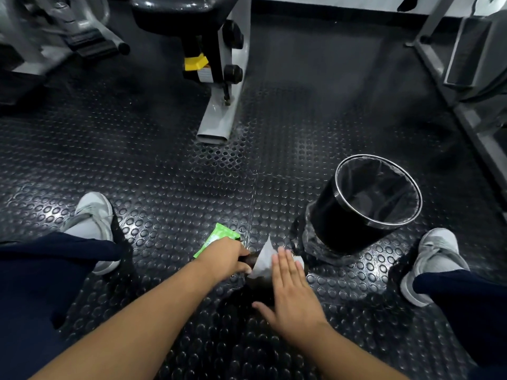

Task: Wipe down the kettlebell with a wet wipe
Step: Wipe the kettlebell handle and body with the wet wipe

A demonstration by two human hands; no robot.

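**Both hands on the kettlebell, white wipe under your right palm**

Your left hand (229,257) is closed around the dark handle of the kettlebell (260,286), which sits on the floor (164,174) between your feet, low in the middle of the view. Most of the kettlebell is hidden by your hands; what shows is black and rounded. Your right hand (290,292) lies flat and spread, fingers straight, pressing the wet wipe (262,263) against the top of the kettlebell. The wipe is white, thin and crumpled, with one corner sticking up in a point between your two hands.

Just beyond your left hand a green wipe packet (219,238) lies flat on the floor, soft and glossy, partly covered by your wrist.

The floor is black rubber matting with raised round studs that catch the light.

To the right, near the kettlebell, stands a round black bin (356,215) with a shiny metal ring at the rim. It is lined with a clear, crinkled plastic bag that bunches around its base. I cannot tell whether anything lies inside.

Your grey mesh shoes (93,215) are planted wide on either side, with dark trouser legs above them
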